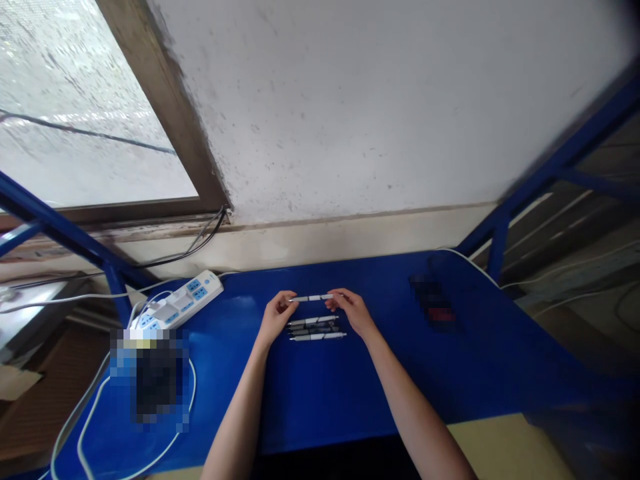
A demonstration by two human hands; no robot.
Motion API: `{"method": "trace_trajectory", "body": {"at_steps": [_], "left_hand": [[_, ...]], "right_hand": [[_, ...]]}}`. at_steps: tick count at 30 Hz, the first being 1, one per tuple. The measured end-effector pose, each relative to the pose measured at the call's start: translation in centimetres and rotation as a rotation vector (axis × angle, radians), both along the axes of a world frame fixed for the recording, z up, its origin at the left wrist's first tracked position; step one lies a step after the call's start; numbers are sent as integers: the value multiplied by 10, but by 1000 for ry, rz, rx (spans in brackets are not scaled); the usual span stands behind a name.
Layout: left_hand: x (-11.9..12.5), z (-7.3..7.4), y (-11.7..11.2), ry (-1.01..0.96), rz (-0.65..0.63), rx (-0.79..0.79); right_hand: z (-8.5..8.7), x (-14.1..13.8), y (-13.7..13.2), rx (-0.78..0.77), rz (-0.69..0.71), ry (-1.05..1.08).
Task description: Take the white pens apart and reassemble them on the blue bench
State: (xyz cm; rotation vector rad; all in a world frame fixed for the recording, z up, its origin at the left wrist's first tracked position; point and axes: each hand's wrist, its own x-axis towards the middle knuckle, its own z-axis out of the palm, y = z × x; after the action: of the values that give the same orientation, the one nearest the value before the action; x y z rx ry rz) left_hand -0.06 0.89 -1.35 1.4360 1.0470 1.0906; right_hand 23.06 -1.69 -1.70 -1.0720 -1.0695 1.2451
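A white pen (313, 298) with dark markings lies crosswise between my two hands. My left hand (278, 315) pinches its left tip end between thumb and fingers. At the other end, the fingers of my right hand (351, 309) are closed on the pen. Just nearer to me, several more pens (315, 337) rest side by side on the blue tabletop (320, 393), roughly parallel to the held one. Some of these are white and some look darker in the middle of the row.
On the left stands a white power strip (213, 287) with plugs and a white cable (194, 380) looping over the table. A blurred dark object (159, 383) sits in front of it. Another blurred dark and red item (434, 305) lies to the right. Behind rises a white wall (350, 120).
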Motion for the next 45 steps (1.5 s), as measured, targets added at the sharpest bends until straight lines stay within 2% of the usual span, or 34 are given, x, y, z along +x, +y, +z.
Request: {"method": "trace_trajectory", "body": {"at_steps": [5,10,15,20,29,38,41,45], "left_hand": [[0,-1,1,84,-17,-21],[0,0,0,49,-30,17],[0,2,-1,118,-35,-11],[1,2,-2,68,-47,5],[1,3,-2,107,-78,1],[0,0,0,54,-34,-25],[-1,0,0,20,-36,-55],[-2,2,0,-30,-50,-72]], "right_hand": [[1,0,-1,1,12,-24],[3,0,-1,8,22,-13],[3,1,-2,33,50,-30],[4,1,-2,15,22,-21],[2,2,-1,32,31,-43],[0,2,0,13,40,-41],[0,2,0,12,53,17],[0,5,0,12,124,265]]}}
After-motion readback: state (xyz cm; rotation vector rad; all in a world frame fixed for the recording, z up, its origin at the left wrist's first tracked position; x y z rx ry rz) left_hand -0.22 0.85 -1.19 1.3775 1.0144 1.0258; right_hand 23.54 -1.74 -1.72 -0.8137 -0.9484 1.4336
